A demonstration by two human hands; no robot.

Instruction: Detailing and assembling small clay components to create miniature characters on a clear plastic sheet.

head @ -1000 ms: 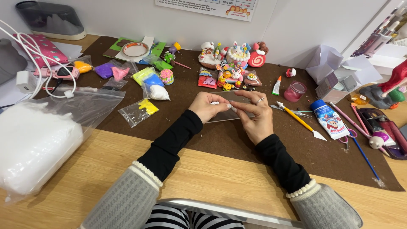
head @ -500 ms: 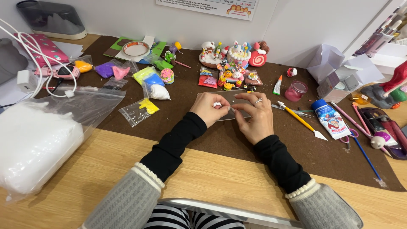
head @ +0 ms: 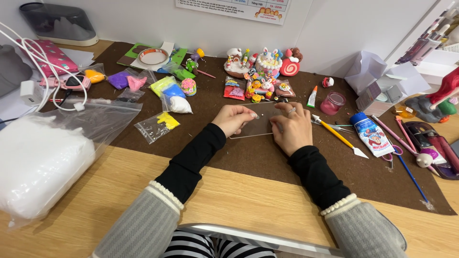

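A hobby craft corner: a wooden counter [head: 267, 196] with a brown mat [head: 239, 157], bagged coloured clay [head: 162, 86], clay figurines [head: 265, 64] and modelling tools [head: 339, 138].

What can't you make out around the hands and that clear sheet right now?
- Head view: the tiny white bit between the hands is too small to identify.
- The clear sheet has its side edges covered by the left hand and right hand.
- Right-hand tools are cut off by the frame edge.
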